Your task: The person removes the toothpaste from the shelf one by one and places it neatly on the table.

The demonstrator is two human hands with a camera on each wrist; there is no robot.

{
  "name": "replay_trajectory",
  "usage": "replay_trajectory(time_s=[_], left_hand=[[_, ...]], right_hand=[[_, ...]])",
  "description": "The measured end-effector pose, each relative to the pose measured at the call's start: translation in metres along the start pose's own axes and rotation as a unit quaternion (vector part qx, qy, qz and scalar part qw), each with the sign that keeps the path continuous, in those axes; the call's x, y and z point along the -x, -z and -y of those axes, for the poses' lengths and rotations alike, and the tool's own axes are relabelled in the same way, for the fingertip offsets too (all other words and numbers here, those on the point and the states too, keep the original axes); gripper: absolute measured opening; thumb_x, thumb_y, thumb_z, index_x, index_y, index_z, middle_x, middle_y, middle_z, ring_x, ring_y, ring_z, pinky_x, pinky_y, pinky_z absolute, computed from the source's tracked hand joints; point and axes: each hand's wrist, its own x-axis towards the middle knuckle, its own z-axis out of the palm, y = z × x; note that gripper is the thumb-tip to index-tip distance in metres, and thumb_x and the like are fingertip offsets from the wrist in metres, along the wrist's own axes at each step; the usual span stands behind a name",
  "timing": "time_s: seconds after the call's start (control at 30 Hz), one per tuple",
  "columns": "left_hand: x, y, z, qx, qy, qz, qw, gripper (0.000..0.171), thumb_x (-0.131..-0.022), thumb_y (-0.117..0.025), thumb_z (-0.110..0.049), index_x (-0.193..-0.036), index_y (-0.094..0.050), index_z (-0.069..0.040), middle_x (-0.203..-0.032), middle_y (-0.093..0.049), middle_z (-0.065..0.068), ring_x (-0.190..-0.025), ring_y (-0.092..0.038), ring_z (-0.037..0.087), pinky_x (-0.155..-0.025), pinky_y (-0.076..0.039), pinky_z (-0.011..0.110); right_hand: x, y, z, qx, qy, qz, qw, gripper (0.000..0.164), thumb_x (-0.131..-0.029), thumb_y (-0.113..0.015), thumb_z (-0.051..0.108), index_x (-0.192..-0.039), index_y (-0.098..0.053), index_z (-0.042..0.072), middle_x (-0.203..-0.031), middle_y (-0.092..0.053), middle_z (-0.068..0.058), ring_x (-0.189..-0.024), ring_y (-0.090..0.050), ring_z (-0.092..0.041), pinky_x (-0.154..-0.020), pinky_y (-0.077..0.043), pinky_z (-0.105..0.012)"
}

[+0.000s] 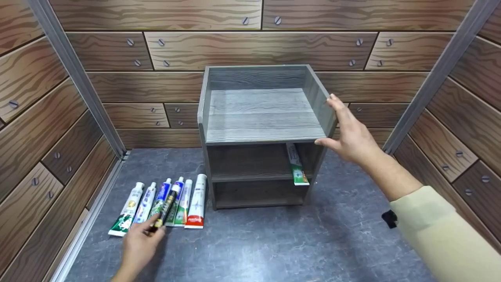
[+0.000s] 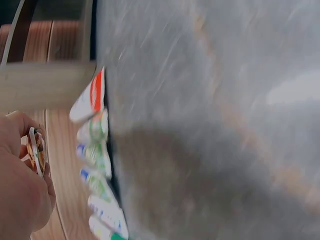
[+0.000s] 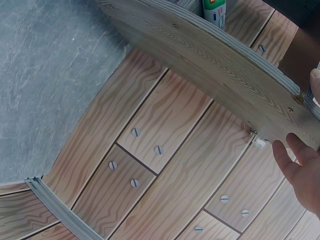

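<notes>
My left hand (image 1: 140, 244) pinches the lower end of a black and gold toothpaste tube (image 1: 169, 205), cap pointing away from me. The tube is held over a row of several toothpaste tubes (image 1: 195, 203) lying side by side left of the small grey wooden shelf unit (image 1: 254, 142). In the left wrist view the end of the held tube (image 2: 36, 151) shows between thumb and fingers. My right hand (image 1: 354, 137), fingers extended, rests against the unit's right side panel, thumb at the front edge of its top.
A green and white toothpaste tube (image 1: 298, 166) lies on the unit's middle shelf at the right, its end sticking out over the edge. Wood-patterned walls (image 1: 250, 51) with metal corner rails stand around the grey marbled floor (image 1: 250, 246).
</notes>
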Motion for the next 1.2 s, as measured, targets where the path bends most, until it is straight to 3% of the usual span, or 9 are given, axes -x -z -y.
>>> replay_trajectory(time_s=[0.2, 0.4, 0.5, 0.57, 0.67, 0.77, 1.0, 1.2], left_hand=[[-0.034, 0.023, 0.012, -0.02, 0.015, -0.01, 0.9996, 0.043, -0.079, -0.089, -0.006, -0.121, -0.08, -0.005, -0.086, -0.065, 0.022, -0.071, -0.059, 0.03, -0.06, -0.048, 0.035], [-0.06, 0.042, 0.032, -0.046, 0.052, 0.017, 0.9974, 0.047, -0.086, -0.085, -0.009, -0.131, -0.074, -0.005, -0.104, -0.068, 0.034, -0.087, -0.065, 0.043, -0.067, -0.051, 0.044], [-0.07, 0.049, 0.045, -0.057, 0.061, 0.035, 0.9959, 0.047, -0.089, -0.082, -0.011, -0.135, -0.072, -0.003, -0.112, -0.072, 0.032, -0.094, -0.068, 0.043, -0.071, -0.052, 0.044], [-0.074, 0.052, 0.053, -0.06, 0.071, 0.053, 0.9942, 0.048, -0.092, -0.08, -0.012, -0.138, -0.069, -0.001, -0.117, -0.073, 0.03, -0.093, -0.07, 0.039, -0.068, -0.052, 0.038], [-0.081, 0.056, 0.065, -0.061, 0.092, 0.079, 0.9907, 0.051, -0.096, -0.076, -0.014, -0.143, -0.064, 0.0, -0.121, -0.072, 0.029, -0.088, -0.069, 0.033, -0.058, -0.05, 0.027], [-0.085, 0.056, 0.077, -0.068, 0.105, 0.091, 0.9879, 0.053, -0.098, -0.075, -0.018, -0.146, -0.061, 0.001, -0.125, -0.07, 0.031, -0.091, -0.07, 0.036, -0.059, -0.05, 0.027], [-0.089, 0.052, 0.102, -0.089, 0.131, 0.11, 0.9811, 0.054, -0.101, -0.07, -0.018, -0.149, -0.056, 0.003, -0.131, -0.065, 0.034, -0.112, -0.066, 0.052, -0.075, -0.058, 0.048], [-0.088, 0.048, 0.117, -0.087, 0.154, 0.121, 0.9768, 0.056, -0.101, -0.068, -0.016, -0.15, -0.053, 0.006, -0.137, -0.06, 0.035, -0.125, -0.058, 0.056, -0.097, -0.051, 0.063]], right_hand=[[0.001, -0.001, -0.002, -0.002, 0.014, -0.011, 1.0, 0.103, -0.086, -0.091, 0.026, -0.164, -0.025, 0.011, -0.175, -0.021, -0.016, -0.146, -0.041, -0.049, -0.108, -0.042, -0.067], [0.001, -0.001, -0.001, -0.003, 0.01, -0.007, 1.0, 0.103, -0.087, -0.09, 0.027, -0.164, -0.024, 0.012, -0.175, -0.02, -0.014, -0.146, -0.041, -0.049, -0.11, -0.041, -0.067], [0.001, 0.0, 0.0, -0.003, 0.007, -0.003, 1.0, 0.103, -0.088, -0.089, 0.027, -0.165, -0.023, 0.012, -0.176, -0.019, -0.014, -0.145, -0.042, -0.05, -0.109, -0.041, -0.067], [0.001, 0.0, 0.0, -0.002, 0.006, -0.001, 1.0, 0.103, -0.088, -0.089, 0.026, -0.165, -0.022, 0.013, -0.176, -0.018, -0.014, -0.143, -0.043, -0.051, -0.109, -0.042, -0.067], [0.002, 0.0, 0.0, -0.002, 0.006, -0.003, 1.0, 0.102, -0.088, -0.089, 0.025, -0.165, -0.023, 0.012, -0.176, -0.019, -0.014, -0.143, -0.043, -0.051, -0.109, -0.041, -0.067], [0.002, 0.0, 0.0, 0.0, 0.005, -0.005, 1.0, 0.102, -0.088, -0.09, 0.025, -0.165, -0.024, 0.012, -0.176, -0.019, -0.015, -0.145, -0.042, -0.05, -0.11, -0.04, -0.068], [0.003, 0.001, 0.0, 0.003, 0.006, -0.01, 1.0, 0.103, -0.086, -0.091, 0.026, -0.164, -0.025, 0.011, -0.175, -0.021, -0.016, -0.147, -0.039, -0.05, -0.11, -0.04, -0.069], [0.002, 0.0, -0.001, 0.005, 0.011, -0.013, 1.0, 0.103, -0.085, -0.091, 0.026, -0.163, -0.025, 0.01, -0.175, -0.021, -0.016, -0.148, -0.039, -0.049, -0.11, -0.041, -0.067]])
